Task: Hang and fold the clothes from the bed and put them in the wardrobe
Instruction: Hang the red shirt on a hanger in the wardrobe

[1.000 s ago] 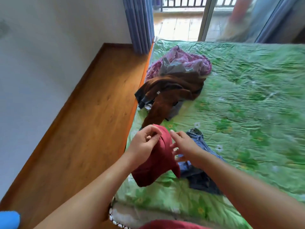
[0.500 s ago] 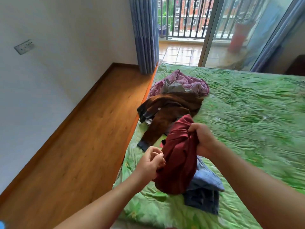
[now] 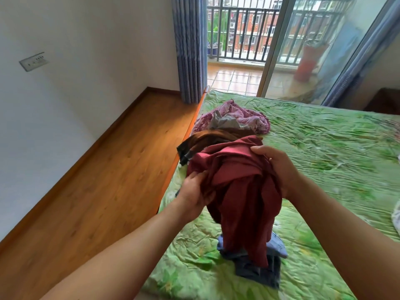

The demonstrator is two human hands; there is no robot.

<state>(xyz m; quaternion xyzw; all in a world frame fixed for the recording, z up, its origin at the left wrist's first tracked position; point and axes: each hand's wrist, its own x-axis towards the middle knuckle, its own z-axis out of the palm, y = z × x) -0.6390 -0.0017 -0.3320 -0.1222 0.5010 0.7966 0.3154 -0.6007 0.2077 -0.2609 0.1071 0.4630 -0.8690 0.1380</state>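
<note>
Matt maroon cloth garment [image 3: 242,185]; crinkled, glossy green bedsheet [image 3: 324,148].

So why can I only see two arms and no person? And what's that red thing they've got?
The camera sits on the person's head and looks forward and down, so you see what they see: just their own arms. There is no machine here, only two bare hands. There is one picture of this moment, taken from the head.

The left hand and the right hand both grip a crumpled dark red garment, lifted above the bed with its green sheet. The garment's lower end hangs over a blue denim garment that lies on the sheet.

Further back, near the bed's edge, is a pile: a brown garment, a grey garment and a purple patterned cloth. On the left is a wooden floor.
</note>
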